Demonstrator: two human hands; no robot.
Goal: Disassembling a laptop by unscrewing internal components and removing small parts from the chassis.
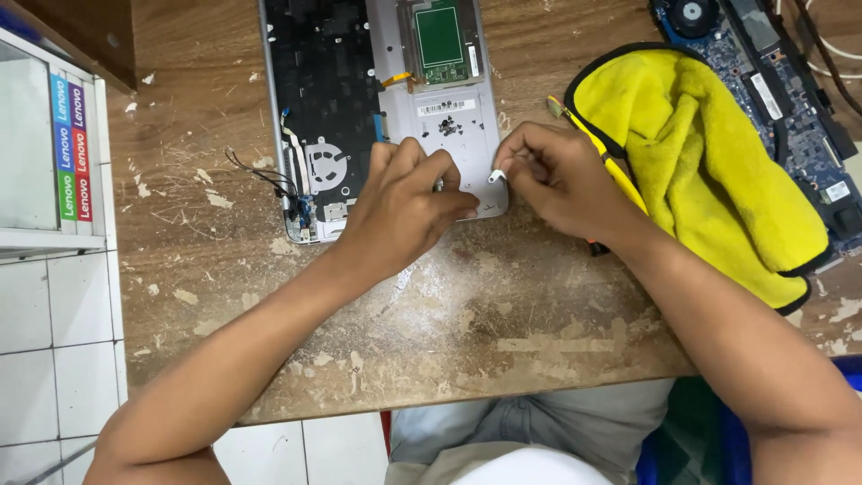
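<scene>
Landmark: opened laptop shell [395, 108], a silver-grey casing lying inside-up on the worn wooden table [467, 314], at the far middle of the view.
Left hand [404, 211]: rests on the near edge of the laptop shell, fingers curled and pressed down on the grey panel; whether anything is pinched beneath them cannot be told.
Right hand [561, 180]: just right of the shell's near right corner, thumb and forefinger closed on a small white piece [496, 176].
Small white piece: held at the shell's right edge, between the two hands, just above the grey panel.
Yellow-handled tool [597, 148]: runs slantwise under the right hand, right of the shell; its tip points towards the far left.
Yellow cloth [709, 162]: black-edged, crumpled, lying right of the shell and touching the right wrist.
Circuit board [781, 81]: blue, with a round fan, right of the shell and partly under the cloth.
Green board [440, 36]: set in the far part of the shell's interior.
Loose wires [260, 175]: thin, black, spilling out at the shell's near left side.
</scene>
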